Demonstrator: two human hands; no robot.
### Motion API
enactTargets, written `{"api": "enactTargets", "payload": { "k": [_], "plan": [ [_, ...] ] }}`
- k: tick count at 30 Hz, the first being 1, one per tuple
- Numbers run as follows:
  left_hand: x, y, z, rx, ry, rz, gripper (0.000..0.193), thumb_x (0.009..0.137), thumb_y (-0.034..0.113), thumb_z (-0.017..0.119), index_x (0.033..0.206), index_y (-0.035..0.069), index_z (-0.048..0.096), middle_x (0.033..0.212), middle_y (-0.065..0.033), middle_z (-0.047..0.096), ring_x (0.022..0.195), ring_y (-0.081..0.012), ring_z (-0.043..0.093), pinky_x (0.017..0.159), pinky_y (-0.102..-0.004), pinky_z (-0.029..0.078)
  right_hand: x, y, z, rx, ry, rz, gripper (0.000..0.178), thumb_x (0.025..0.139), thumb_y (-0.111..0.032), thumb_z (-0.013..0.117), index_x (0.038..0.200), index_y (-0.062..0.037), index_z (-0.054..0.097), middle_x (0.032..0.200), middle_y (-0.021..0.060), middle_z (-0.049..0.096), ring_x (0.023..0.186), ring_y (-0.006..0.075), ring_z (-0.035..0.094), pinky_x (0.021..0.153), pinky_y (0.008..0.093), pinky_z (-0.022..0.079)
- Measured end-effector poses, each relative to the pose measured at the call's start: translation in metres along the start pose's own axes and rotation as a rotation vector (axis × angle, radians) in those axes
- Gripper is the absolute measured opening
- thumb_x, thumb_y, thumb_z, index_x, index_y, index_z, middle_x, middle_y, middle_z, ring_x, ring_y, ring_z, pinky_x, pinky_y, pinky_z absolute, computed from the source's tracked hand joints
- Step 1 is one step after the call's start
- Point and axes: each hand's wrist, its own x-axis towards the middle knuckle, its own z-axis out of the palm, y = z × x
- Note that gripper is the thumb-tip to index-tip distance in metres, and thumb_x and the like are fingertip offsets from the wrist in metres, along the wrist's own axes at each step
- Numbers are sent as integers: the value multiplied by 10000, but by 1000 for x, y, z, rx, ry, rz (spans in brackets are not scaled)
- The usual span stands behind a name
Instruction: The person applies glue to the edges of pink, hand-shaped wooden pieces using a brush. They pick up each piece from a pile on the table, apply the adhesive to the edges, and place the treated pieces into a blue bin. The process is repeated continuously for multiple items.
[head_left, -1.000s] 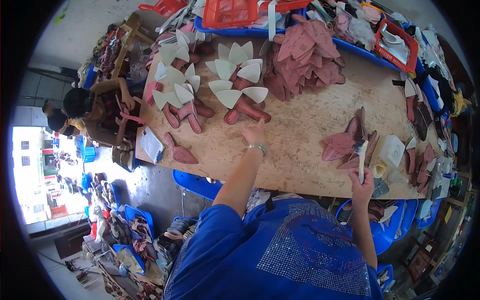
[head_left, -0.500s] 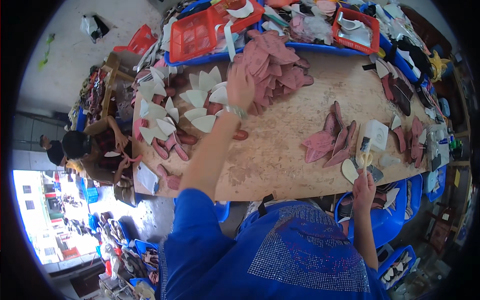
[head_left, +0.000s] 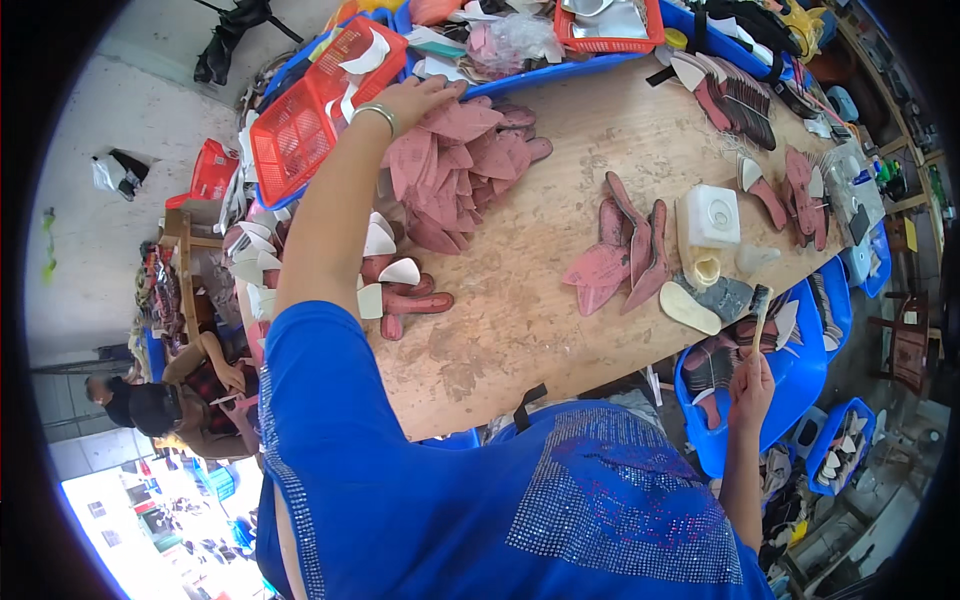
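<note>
My left hand (head_left: 412,100) reaches over the far left edge of a heap of pink insole pieces (head_left: 450,170). Its fingers are stretched out on the topmost pieces. A brush (head_left: 758,335) with a light handle and dark bristles stands upright in my right hand (head_left: 750,390), out by the table's near right edge. Just left of the brush are a white plastic container (head_left: 710,215) with a cream-coloured mouth, a cream sole-shaped piece (head_left: 690,308) and a dark grey flat piece (head_left: 728,297). Several pink insoles (head_left: 620,255) lie in a group left of the container.
White-tipped pink insoles (head_left: 400,300) lie beneath my left forearm. Red baskets (head_left: 290,145) and a blue tray (head_left: 560,75) line the far edge of the table (head_left: 520,330). Blue bins (head_left: 790,400) stand at the near right. Another person (head_left: 200,390) works at the left.
My left hand has moved from the heap's left side to its far edge. My right hand has carried the brush right, away from the container. The whole view has turned.
</note>
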Motion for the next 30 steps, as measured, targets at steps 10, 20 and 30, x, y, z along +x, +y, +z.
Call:
{"api": "enactTargets", "payload": {
  "k": [10,20,30],
  "plan": [
    [-37,7,-31,7,37,-315,890,738,101,712,1497,157,249,1382,-129,431,1144,-349,547,962,-442,475,21,-26,-18,-166,-85,-13,259,1017,-234,508,1034,-2,624,543,-84,375,436,4,289,396,201,189],
    [-82,51,-56,-1459,692,-715,522,855,407,648,1183,10,565,1032,-122,629,1049,-275,602,923,-405,473,42,-6,-30,-47,-107,5,268,1012,-239,525,1068,-6,646,569,-88,375,462,1,290,415,190,196],
    [-88,399,28,-2692,111,-839,883,933,729,166,1254,-11,524,989,-173,643,660,-189,585,581,-300,526,107,26,-89,-720,50,-213,305,900,-254,664,1113,-37,683,745,28,636,636,128,590,596,267,469]
  ]
}}
